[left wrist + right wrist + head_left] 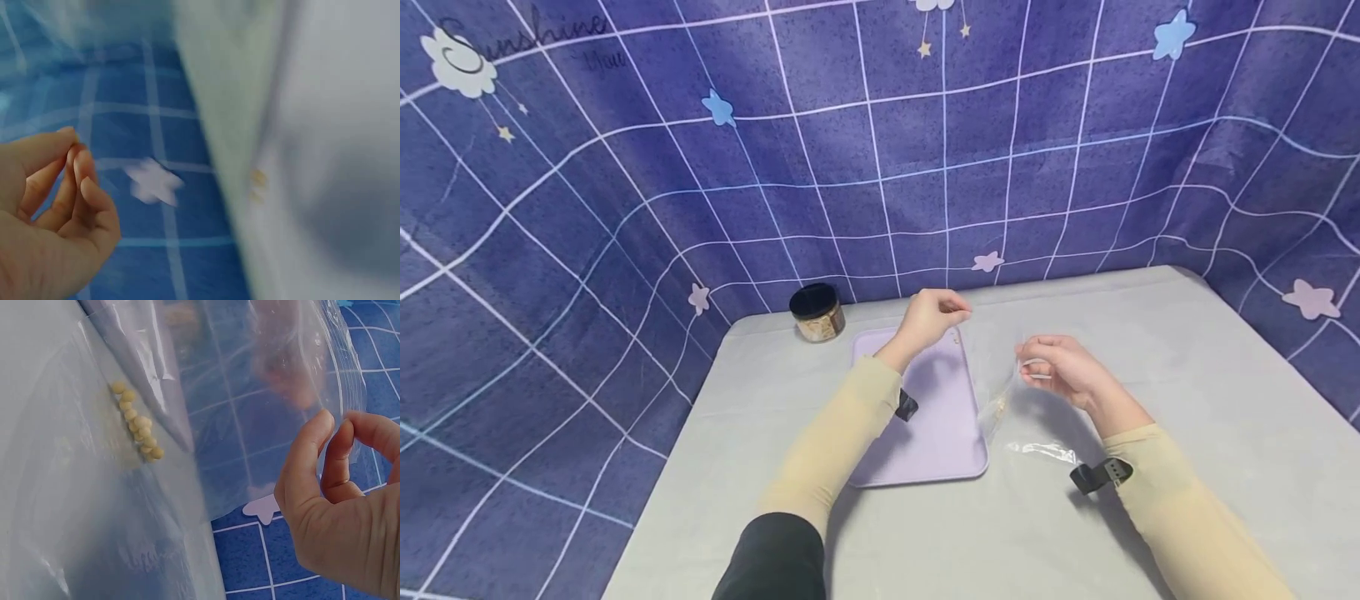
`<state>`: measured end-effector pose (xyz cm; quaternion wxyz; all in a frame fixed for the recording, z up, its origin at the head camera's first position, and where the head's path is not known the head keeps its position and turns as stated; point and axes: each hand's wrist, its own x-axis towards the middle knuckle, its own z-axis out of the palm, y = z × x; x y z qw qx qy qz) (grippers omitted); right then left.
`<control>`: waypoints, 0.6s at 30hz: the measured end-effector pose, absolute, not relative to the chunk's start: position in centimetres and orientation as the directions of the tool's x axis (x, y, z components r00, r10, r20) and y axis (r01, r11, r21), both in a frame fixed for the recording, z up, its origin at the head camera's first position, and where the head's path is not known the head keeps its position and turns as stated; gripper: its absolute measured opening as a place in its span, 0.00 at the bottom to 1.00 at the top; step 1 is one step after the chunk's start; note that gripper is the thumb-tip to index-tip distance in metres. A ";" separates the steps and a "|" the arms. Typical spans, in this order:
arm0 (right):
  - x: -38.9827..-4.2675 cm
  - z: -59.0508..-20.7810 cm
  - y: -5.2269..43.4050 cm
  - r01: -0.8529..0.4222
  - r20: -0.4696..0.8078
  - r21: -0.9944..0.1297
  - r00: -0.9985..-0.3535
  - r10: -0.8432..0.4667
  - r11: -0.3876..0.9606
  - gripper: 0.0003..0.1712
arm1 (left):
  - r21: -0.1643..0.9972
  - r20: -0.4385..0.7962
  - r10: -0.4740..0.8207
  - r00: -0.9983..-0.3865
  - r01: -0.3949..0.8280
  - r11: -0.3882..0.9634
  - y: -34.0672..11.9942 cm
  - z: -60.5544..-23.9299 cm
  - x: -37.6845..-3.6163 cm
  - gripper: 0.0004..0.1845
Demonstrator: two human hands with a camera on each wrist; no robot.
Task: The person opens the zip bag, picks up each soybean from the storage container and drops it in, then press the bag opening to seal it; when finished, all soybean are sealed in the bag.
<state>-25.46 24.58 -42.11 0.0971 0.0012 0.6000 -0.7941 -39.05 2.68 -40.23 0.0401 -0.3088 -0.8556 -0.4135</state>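
head view: cloth (850, 150) reads "sunshine"; right fingers (303, 459) pinch bag (225, 456), left fingers (97, 200) pressed together.

"Was our light bright?"
"Fairly; we saw soft shadows on the tray (943, 425) and table (737, 442), glare on the plastic bag (237, 425), and heavy blur in the left wrist view."

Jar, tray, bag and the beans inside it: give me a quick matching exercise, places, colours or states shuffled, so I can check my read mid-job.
1. Jar
2. Tray
3. Bag
4. Beans in the bag

A. Yellowish
B. Pinched by the right hand
C. Near the table's back left corner
D. Light purple

Pairs: 1-C, 2-D, 3-B, 4-A
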 end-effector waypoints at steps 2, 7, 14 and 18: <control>-25.3 -42.1 24.8 0.155 -0.119 -0.952 -0.982 -0.148 -0.263 0.13 | 0.689 0.337 0.559 -0.758 0.603 0.403 3.0 -39.0 -37.1 0.03; -25.0 -42.2 24.9 0.155 -0.113 -0.949 -0.980 -0.162 -0.274 0.13 | 0.665 0.327 0.686 -0.649 0.674 0.321 3.8 -37.6 -33.6 0.04; -24.7 -41.9 24.7 0.146 -0.105 -0.950 -0.982 -0.158 -0.276 0.13 | 0.656 0.368 0.642 -0.673 0.677 0.334 4.2 -38.2 -34.5 0.04; -24.6 -41.7 24.6 0.141 -0.102 -0.952 -0.983 -0.154 -0.270 0.13 | 0.633 0.364 0.546 -0.755 0.630 0.449 3.5 -39.4 -37.7 0.03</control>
